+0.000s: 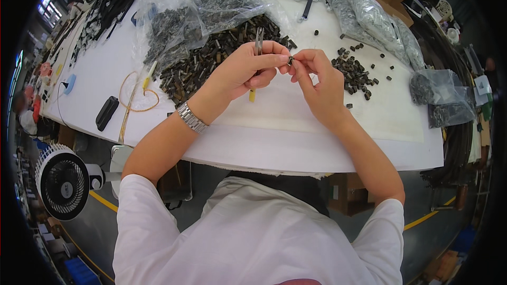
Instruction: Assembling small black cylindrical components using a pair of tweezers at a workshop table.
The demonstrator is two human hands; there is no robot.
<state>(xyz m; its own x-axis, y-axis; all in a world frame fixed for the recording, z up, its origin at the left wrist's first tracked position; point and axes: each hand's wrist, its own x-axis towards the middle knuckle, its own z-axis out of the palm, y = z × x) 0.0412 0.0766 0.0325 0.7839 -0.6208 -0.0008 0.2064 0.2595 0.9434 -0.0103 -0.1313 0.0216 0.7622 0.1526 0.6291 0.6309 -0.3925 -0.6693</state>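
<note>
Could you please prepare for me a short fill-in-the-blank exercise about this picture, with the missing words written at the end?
1. The tool in the left hand has a metal upper end and a ______ lower end.
2. The small pile of dark pieces lies to the ______ of the larger pile.
3. The metal band is worn on the ______ side.
4. The shirt is ______.

Missing words: yellow; right; left; white.

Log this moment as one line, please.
Left hand: gripping metal-tipped tool, also at small dark piece | right hand: pinching same piece | white table: larger dark pile left, smaller dark pile right
</note>
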